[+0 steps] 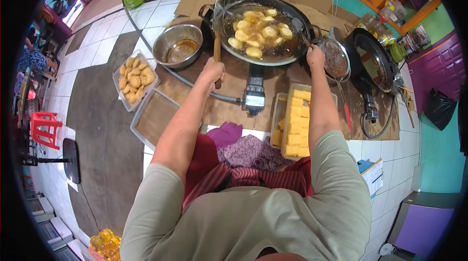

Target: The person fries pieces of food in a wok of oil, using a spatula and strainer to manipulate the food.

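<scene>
A large black wok (297,55) of oil holds several pale yellow pieces (269,32) that float amid bubbles. My left hand (213,72) is wrapped round the wooden handle (217,46) of a wire skimmer, whose mesh head (225,12) is raised over the wok's left edge. At the wok's right rim my right hand (316,57) is closed on a dark spatula (303,38), with its blade by the oil. Below the right forearm sits a container of yellow blocks (298,123).
Left of the wok are a steel bowl (178,46), a tub of browned pieces (135,79) and a plastic tray (141,119). A strainer (334,58) and second wok (373,61) stand right. A gas hose (183,79) crosses the cardboard.
</scene>
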Demonstrator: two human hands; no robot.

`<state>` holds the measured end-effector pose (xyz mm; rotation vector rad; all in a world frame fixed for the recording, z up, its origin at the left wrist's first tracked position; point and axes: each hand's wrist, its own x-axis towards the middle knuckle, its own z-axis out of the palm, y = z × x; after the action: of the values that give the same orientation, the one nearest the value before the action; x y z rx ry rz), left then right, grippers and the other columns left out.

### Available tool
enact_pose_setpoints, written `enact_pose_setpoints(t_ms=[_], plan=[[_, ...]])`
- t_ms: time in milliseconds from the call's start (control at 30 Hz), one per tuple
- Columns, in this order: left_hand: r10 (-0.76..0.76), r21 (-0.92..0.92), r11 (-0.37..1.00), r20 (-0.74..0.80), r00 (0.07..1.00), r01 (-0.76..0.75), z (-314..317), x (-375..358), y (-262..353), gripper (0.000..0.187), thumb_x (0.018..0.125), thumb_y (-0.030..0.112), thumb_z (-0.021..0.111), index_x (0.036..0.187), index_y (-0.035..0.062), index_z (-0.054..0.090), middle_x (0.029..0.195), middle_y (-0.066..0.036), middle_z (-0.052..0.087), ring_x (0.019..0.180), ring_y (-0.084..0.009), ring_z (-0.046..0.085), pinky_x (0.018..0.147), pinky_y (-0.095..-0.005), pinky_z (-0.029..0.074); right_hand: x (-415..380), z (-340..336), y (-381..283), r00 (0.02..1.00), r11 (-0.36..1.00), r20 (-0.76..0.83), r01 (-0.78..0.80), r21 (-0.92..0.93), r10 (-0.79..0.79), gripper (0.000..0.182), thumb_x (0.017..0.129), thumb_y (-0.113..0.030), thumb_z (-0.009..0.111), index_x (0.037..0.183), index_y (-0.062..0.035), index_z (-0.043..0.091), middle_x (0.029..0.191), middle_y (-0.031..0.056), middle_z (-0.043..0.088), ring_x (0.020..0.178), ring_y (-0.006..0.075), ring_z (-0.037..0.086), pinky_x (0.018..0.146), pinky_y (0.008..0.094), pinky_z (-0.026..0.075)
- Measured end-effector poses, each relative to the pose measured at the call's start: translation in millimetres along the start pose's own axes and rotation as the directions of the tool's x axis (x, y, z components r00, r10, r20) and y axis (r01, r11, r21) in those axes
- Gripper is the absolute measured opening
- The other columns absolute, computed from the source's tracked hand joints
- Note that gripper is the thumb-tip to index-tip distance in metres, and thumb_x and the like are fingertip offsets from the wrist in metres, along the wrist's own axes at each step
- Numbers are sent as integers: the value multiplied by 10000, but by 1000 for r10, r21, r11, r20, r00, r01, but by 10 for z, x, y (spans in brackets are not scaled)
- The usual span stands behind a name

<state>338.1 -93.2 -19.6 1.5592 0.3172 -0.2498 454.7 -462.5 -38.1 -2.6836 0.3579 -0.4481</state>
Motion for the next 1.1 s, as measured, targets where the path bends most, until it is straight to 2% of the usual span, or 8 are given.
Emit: enact_pose_setpoints(t_ms=[67, 100, 233, 367, 533, 767, 1000, 1100], plan=[[-154, -162, 973, 87, 984, 167, 6, 23, 94, 37, 758, -25, 420, 783, 1, 423, 549, -30, 397, 393, -96, 370, 338, -246, 328, 199, 150, 33, 1000, 1000, 14, -6, 21, 6, 344, 856, -238, 461, 1115, -62, 603, 1076, 191, 610, 1029, 342, 567, 907, 406, 433], [-162, -189, 965, 114, 980, 182, 18, 19, 109, 63, 765, -30, 439, 728, 11, 408, 546, -24, 400, 403, -82, 377, 341, -217, 328, 283, 211, 30, 1000, 999, 21, -6, 32, 6, 348, 855, -241, 459, 1116, -62, 603, 1080, 191, 608, 1032, 341, 566, 910, 404, 431], [-240, -328, 899, 182, 954, 289, 17, 57, 112, 92, 818, -12, 443, 736, 3, 405, 542, -15, 401, 386, -71, 384, 337, -201, 357, 511, 502, -52, 999, 996, 41, 23, 89, -26, 360, 850, -251, 464, 1125, -61, 596, 1088, 193, 604, 1041, 341, 562, 915, 408, 425], [-271, -403, 852, 208, 940, 335, -7, 106, 138, 69, 776, -29, 462, 740, 7, 414, 563, -31, 418, 399, -70, 388, 334, -203, 349, 607, 680, -285, 995, 988, 63, 72, 136, -81, 354, 859, -260, 506, 1156, -79, 576, 1101, 185, 598, 1048, 339, 554, 905, 399, 427], [-223, -372, 897, 89, 971, 240, -7, 187, 84, 118, 781, -35, 445, 871, 20, 394, 627, -42, 439, 425, -68, 395, 331, -206, 345, 358, 507, -346, 966, 956, 6, 256, 140, -260, 327, 874, -216, 514, 1173, -92, 558, 1054, 200, 606, 987, 367, 569, 849, 414, 449], [-140, -160, 977, 40, 989, 145, -57, 34, 109, 191, 792, -49, 408, 962, 29, 370, 656, -38, 450, 428, -57, 407, 331, -194, 347, 240, 227, -55, 982, 982, -2, 187, -18, -187, 325, 873, -206, 513, 1178, -98, 551, 985, 210, 623, 928, 370, 587, 813, 451, 461], [-209, -160, 960, 130, 969, 229, -128, 72, 83, 177, 790, -44, 413, 947, 29, 373, 653, -33, 454, 429, -52, 404, 328, -192, 344, 434, 496, -117, 972, 972, 66, 221, 86, -226, 324, 866, -216, 527, 1154, -75, 571, 1065, 208, 602, 1007, 358, 566, 864, 411, 445], [-148, -102, 983, 72, 986, 155, -129, 83, 49, 193, 786, -38, 412, 972, 12, 396, 659, -27, 453, 446, -56, 413, 345, -196, 352, 284, 459, -148, 959, 953, 68, 263, 149, -275, 332, 867, -219, 531, 1166, -80, 567, 1081, 207, 597, 1018, 357, 561, 869, 396, 443]])
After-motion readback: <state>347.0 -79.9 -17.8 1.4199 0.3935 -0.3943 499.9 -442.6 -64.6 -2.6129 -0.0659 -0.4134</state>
